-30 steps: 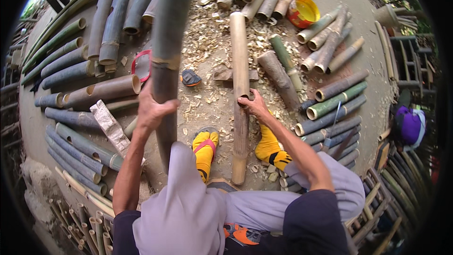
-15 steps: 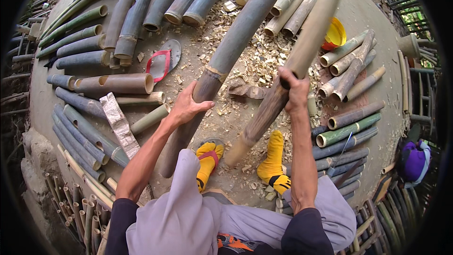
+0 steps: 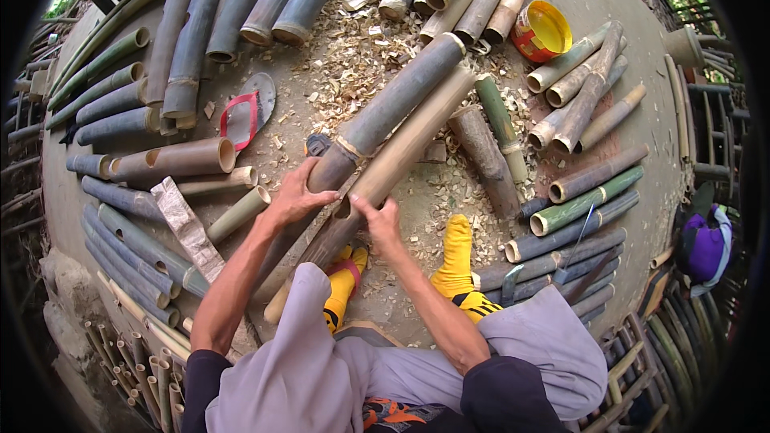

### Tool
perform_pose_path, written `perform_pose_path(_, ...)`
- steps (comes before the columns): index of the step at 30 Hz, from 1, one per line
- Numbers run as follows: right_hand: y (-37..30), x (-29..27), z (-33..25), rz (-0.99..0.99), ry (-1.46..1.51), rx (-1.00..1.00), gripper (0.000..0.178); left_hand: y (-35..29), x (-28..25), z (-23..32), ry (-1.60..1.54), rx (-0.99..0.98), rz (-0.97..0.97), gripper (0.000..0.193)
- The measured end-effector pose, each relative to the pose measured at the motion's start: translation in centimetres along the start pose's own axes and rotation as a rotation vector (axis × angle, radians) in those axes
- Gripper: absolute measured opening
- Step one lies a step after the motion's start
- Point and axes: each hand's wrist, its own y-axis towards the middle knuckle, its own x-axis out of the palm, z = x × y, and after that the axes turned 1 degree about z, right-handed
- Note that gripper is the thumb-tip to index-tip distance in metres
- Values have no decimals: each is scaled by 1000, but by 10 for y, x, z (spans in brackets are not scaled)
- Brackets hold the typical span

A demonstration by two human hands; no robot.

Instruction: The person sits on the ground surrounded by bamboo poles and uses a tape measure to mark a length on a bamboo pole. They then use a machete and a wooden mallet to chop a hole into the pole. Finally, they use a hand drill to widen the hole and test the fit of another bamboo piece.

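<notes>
My left hand [image 3: 293, 195] is wrapped round a dark grey bamboo tube [image 3: 405, 96], which slants from my left knee up toward the far right. A brown bamboo tube [image 3: 413, 135] lies at nearly the same slant, close along its right side, gripped by my right hand [image 3: 380, 225]. The thumb of my right hand rests by a dark hole cut in the brown tube's wall. Both tubes are held above the ground, their lower ends close to my left leg. Parts of the upper end of the brown tube are blurred.
Wood chips [image 3: 361, 72] litter the ground. A short log [image 3: 488, 162] and a green bamboo piece [image 3: 499, 124] lie right of centre. Further around are a yellow tub [image 3: 541, 30], a sandal [image 3: 247, 112], a squared wood block [image 3: 188, 224] and many bamboo tubes [image 3: 186, 156].
My right hand has brought the brown tube left and down, so it now runs close beside the grey one. The short log and green piece have come into clearer view.
</notes>
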Motion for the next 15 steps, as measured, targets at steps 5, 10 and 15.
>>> perform_pose_path(5,-13,4,11,57,-140,-75,76,-7,32,-32,-196,-2,13,75)
perform_pose_path(10,3,-5,8,76,-175,-98,77,-17,35,-37,-210,10,-8,75)
perform_pose_path(15,-1,-9,-4,21,-152,-99,73,-23,38,-26,-67,-9,44,75)
